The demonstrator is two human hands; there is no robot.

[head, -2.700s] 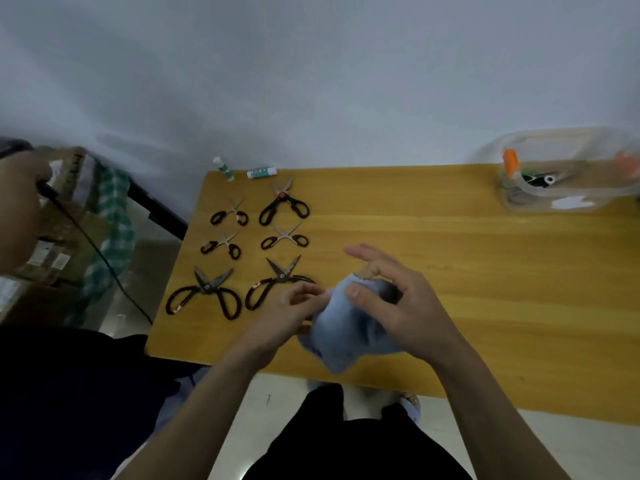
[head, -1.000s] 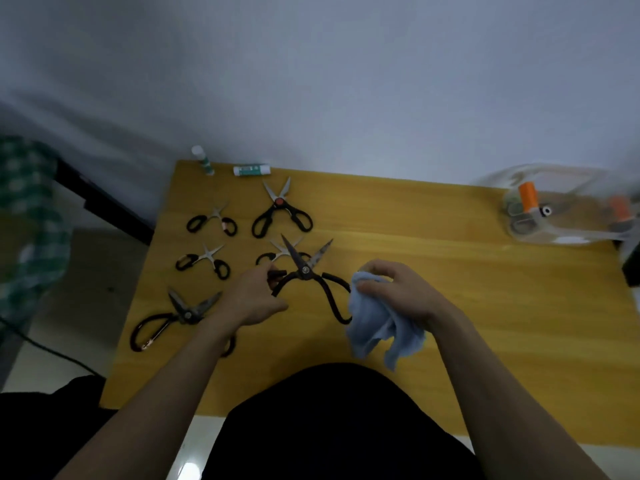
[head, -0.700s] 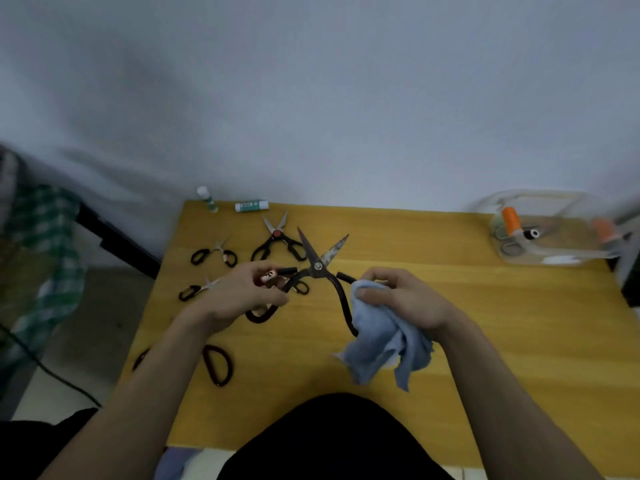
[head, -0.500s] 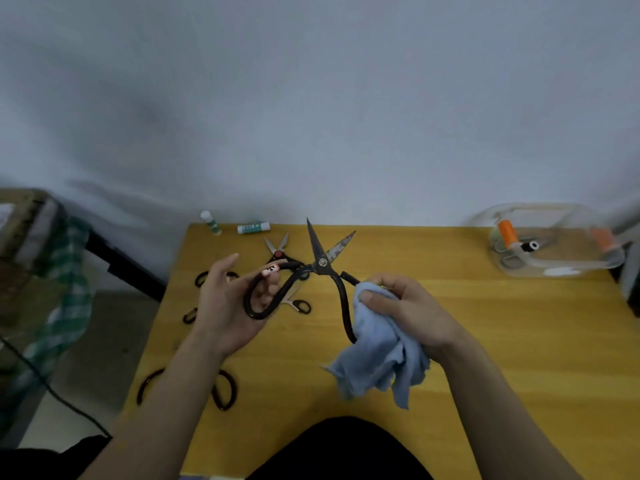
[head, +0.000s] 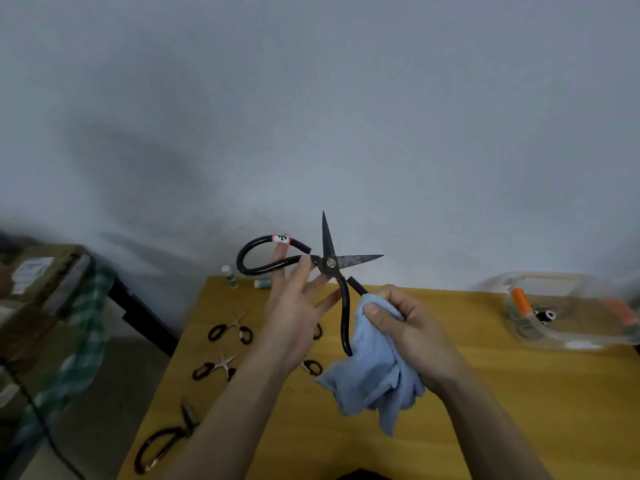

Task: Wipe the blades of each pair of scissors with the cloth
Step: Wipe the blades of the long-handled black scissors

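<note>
1. We see the fingers (head: 300, 271) of the left hand (head: 294, 317) spread nearly straight; a finger passes through the upper loop handle of the large black scissors (head: 330, 263), carrying them rather than clenching them.
2. The fingers (head: 375, 311) of the right hand (head: 412, 334) are curled and clamp a bunched light-blue cloth (head: 372, 372), with the thumb pressing into its top.
3. The same right-hand grasp appears to take in the lower handle of the scissors, which runs down beside the cloth; we cannot tell how firmly.
4. The scissors are held in the air above the worktop (head: 485, 393), blades apart: one points straight up, the other points right and looks rusty.
5. A red-and-white label wraps the upper handle.
6. The cloth hangs below the right hand, its loose ends drooping toward the worktop, well clear of the blades.
7. On the left part of the worktop lie more scissors: two small pairs (head: 230, 330) (head: 214, 367), and a big black pair (head: 166, 441) near the front edge.
8. A glue stick (head: 230, 276) stands at the far left corner.
9. A clear plastic box (head: 568, 313) with orange pieces inside sits at the far right.
</note>
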